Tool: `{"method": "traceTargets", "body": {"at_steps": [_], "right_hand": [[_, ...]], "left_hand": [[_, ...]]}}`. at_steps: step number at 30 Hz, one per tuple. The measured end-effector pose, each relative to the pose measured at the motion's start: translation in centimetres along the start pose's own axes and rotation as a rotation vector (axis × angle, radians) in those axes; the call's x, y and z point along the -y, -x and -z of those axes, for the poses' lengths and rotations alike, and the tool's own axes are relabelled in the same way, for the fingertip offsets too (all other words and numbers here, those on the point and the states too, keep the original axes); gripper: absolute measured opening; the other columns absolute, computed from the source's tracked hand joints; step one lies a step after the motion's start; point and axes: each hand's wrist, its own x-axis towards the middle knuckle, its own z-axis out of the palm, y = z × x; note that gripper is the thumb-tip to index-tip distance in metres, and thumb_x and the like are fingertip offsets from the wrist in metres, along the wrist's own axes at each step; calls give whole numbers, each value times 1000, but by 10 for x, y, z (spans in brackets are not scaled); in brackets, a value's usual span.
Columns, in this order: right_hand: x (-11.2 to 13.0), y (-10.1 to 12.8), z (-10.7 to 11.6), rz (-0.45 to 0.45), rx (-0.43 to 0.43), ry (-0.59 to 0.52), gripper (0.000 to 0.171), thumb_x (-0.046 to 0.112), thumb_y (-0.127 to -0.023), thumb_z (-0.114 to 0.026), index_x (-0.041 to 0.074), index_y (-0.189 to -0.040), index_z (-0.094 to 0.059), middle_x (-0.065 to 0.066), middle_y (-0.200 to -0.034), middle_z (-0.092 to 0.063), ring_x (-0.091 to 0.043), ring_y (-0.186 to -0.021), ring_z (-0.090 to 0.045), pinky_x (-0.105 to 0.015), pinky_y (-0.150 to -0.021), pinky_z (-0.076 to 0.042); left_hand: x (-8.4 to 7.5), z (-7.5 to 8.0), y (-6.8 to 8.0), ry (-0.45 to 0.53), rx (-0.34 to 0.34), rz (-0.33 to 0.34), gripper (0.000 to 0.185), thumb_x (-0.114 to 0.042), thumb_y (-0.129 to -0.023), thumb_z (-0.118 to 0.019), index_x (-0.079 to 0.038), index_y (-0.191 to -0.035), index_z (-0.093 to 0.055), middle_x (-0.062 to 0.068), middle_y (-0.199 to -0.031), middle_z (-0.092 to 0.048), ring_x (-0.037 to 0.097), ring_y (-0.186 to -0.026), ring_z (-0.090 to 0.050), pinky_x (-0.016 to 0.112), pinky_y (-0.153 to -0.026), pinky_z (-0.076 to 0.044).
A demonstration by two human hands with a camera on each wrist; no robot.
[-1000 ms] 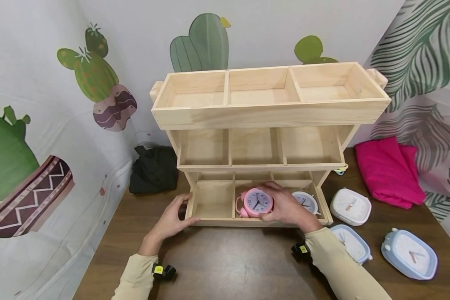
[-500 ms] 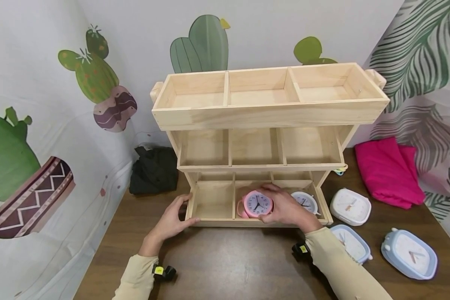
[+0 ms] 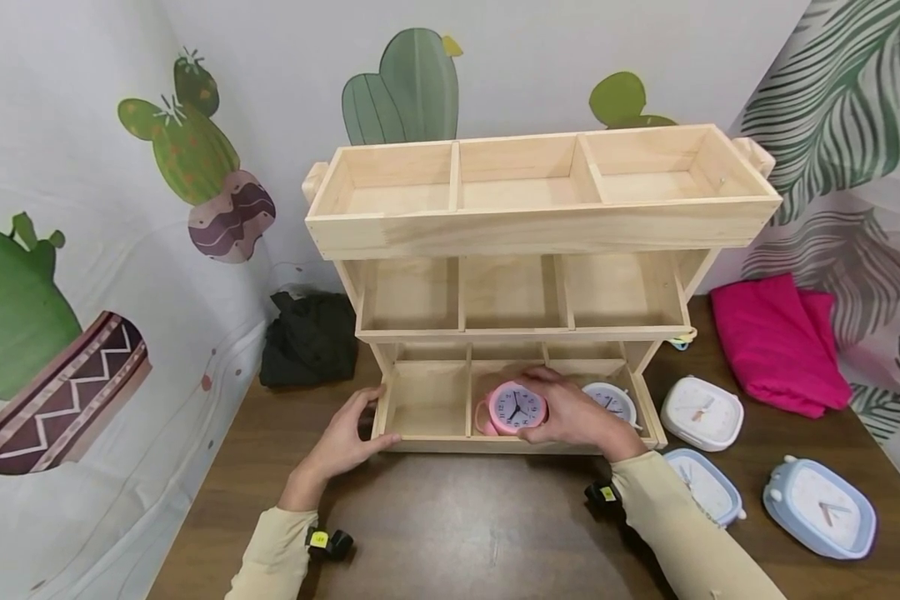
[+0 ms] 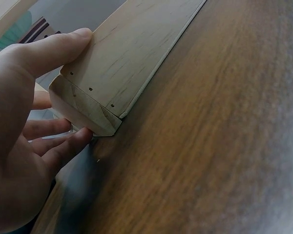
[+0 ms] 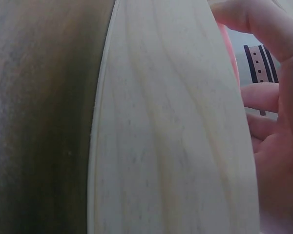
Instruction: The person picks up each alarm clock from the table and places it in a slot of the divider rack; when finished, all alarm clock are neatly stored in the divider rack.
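A three-tier wooden shelf (image 3: 543, 229) stands on the table, each tier split into compartments. My right hand (image 3: 570, 410) grips a pink round alarm clock (image 3: 517, 407) in the middle compartment of the bottom tier. In the right wrist view the front board (image 5: 171, 126) hides most of that clock, and only a pink edge (image 5: 229, 51) shows. A white round alarm clock (image 3: 611, 403) sits in the bottom right compartment, partly behind my right hand. My left hand (image 3: 348, 433) holds the bottom tier's left front corner (image 4: 85, 109), thumb on the front board and fingers at the side.
To the right lie a white square clock (image 3: 702, 414), a blue clock (image 3: 708, 487) partly behind the right sleeve and another blue clock (image 3: 825, 508). Pink cloth (image 3: 776, 346) is at the back right. Black cloth (image 3: 307, 340) is left of the shelf.
The pink alarm clock has shifted and turned very slightly in my right hand, within its compartment. My left hand stays at the shelf corner.
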Motion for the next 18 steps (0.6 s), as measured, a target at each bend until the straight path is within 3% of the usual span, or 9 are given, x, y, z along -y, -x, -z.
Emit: {"method": "traceTargets", "body": {"at_steps": [4, 18], "right_hand": [[0, 0, 0, -15, 15, -14, 66, 30, -61, -85, 14, -122, -66, -8, -125, -59, -20, -111, -55, -42, -90, -51], [2, 1, -2, -1, -47, -18, 73, 30, -60, -88, 12, -126, -64, -13, -128, -58, -19, -109, -56, -40, -86, -52]], "left_hand": [[0, -1, 0, -5, -5, -1, 81, -35, -76, -84, -8, -142, -44, 10, -137, -50, 26, -116, -57, 42, -91, -55], [-3, 0, 0, -17, -10, -12, 82, -34, -76, -84, -4, -140, -45, 13, -135, -51, 27, -114, -58, 42, -90, -55]]}}
